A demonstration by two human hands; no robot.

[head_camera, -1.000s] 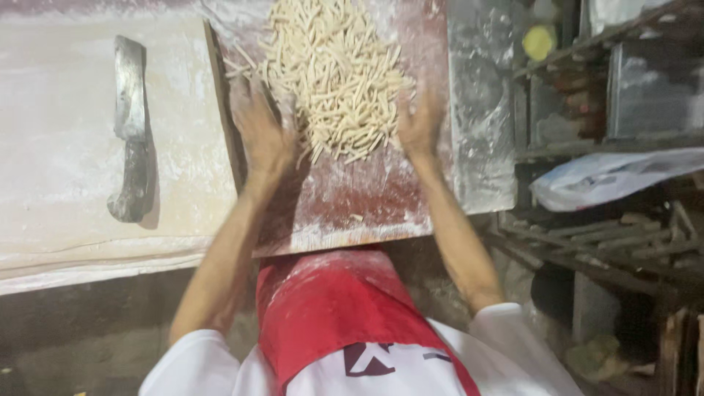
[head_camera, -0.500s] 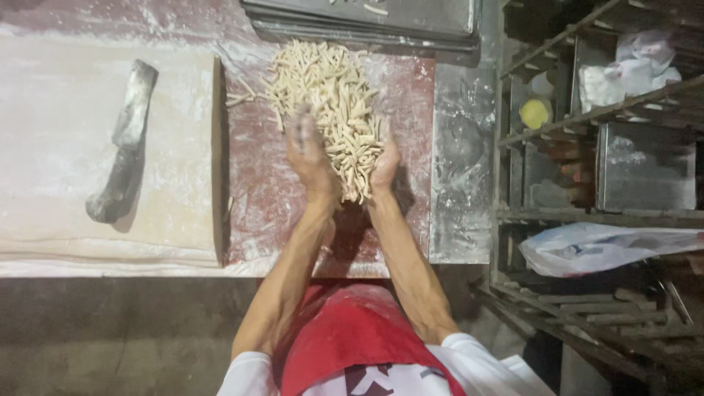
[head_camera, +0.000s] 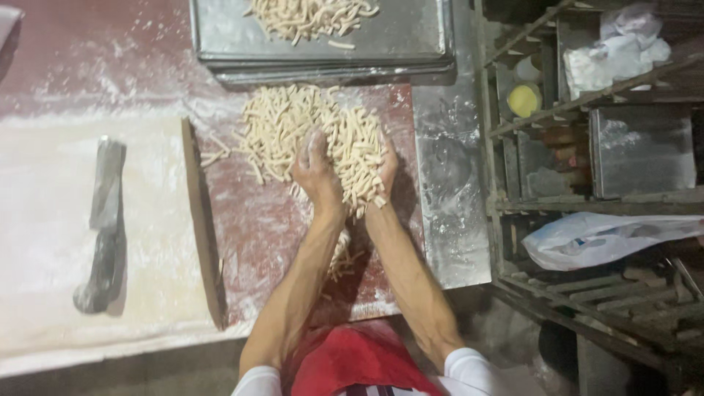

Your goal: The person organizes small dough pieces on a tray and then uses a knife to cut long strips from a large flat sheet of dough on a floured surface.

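Beyond the fingers, metal tray (head_camera: 323, 44) on floured surface (head_camera: 88, 220). Between left hand (head_camera: 317, 174) and right hand (head_camera: 383, 170), heap of dough strips (head_camera: 293, 125), cupped in narrow fingers. Better to keep palms close, lift gently, lose no strips.

**A working bakery or snack-making kitchen**

This is a food production room, not a home kitchen. A long floured worktable (head_camera: 44, 242) fills the left and middle, its red surface dusted white. A heap of cut dough sticks (head_camera: 308, 139) lies on it in bulk, and more sit on a stack of large metal baking trays (head_camera: 323, 55) at the far edge. A heavy dough knife (head_camera: 103, 227) rests on the floured left part. On the right stands a rough metal rack (head_camera: 587, 205) holding tins, trays and plastic bags (head_camera: 609, 238). Flour lies everywhere.
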